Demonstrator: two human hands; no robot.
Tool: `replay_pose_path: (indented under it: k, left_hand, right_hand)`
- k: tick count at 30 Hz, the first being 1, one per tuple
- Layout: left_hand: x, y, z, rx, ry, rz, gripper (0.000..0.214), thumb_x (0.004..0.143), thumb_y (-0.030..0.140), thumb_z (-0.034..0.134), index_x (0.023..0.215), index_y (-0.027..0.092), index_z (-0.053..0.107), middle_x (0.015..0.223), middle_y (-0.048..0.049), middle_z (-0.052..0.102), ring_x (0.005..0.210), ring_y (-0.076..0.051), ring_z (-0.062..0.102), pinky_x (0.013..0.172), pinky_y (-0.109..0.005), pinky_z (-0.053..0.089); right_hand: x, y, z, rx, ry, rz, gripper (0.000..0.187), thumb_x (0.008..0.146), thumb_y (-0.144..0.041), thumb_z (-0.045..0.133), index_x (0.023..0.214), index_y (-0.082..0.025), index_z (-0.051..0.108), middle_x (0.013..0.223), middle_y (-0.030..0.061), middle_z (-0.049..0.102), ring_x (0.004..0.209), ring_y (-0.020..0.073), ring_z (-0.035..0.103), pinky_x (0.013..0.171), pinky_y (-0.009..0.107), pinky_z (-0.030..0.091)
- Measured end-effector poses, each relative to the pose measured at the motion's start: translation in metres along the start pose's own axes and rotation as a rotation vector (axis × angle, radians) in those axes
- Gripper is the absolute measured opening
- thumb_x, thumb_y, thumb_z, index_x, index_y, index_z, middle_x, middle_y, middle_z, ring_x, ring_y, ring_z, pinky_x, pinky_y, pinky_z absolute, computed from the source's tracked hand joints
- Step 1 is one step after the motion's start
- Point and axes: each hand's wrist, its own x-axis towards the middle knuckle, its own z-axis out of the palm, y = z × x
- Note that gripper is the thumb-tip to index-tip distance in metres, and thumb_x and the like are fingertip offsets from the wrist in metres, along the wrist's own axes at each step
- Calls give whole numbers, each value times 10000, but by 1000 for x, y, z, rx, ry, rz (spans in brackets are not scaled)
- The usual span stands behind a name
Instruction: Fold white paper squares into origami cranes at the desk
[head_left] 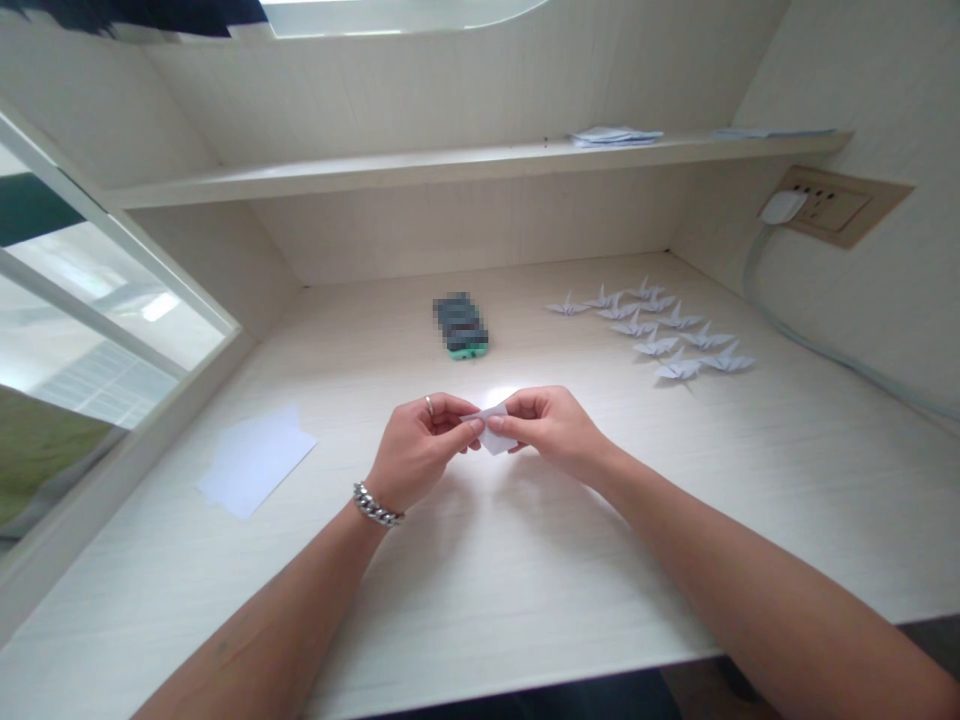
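A small folded white paper [496, 437] is held up between both hands over the middle of the desk. My left hand [421, 437], with a ring and a chain bracelet, pinches its left side between thumb and fingers. On the right side, my right hand [553, 425] grips it the same way, thumb on top. The fingers partly hide the folds. Several white paper cranes [679, 318] stand in rows at the back right. To the left lies a loose stack of white paper sheets [259, 460].
A phone with a green edge [466, 351] lies beyond the hands. Across the back runs a shelf [412, 172] bearing folded papers [616, 136]. A white plug [783, 207] sits in the wall socket, its cable [832, 355] trailing down the right side. A framed pane [202, 300] borders the left.
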Motion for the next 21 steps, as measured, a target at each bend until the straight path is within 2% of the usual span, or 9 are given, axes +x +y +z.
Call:
replay_pose_path:
  k: [10, 21]
  left_hand:
    - [-2, 5, 1, 42, 6, 12, 149, 697, 243, 747, 779, 122, 718, 640, -36, 683, 529, -118, 586, 502, -231, 477]
    - [0, 7, -1, -57, -27, -53, 142, 660, 208, 765, 749, 110, 714, 536, -10, 637, 491, -107, 563, 481, -219, 460]
  right_hand:
    - [0, 2, 0, 61, 39, -57, 260, 703, -388, 763, 776, -139, 752, 681, 50, 704, 636, 156, 637, 603, 276, 504]
    - [-1, 1, 1, 114, 72, -50, 216, 672, -329, 786, 790, -148, 774, 702, 57, 722, 636, 164, 643, 595, 292, 522]
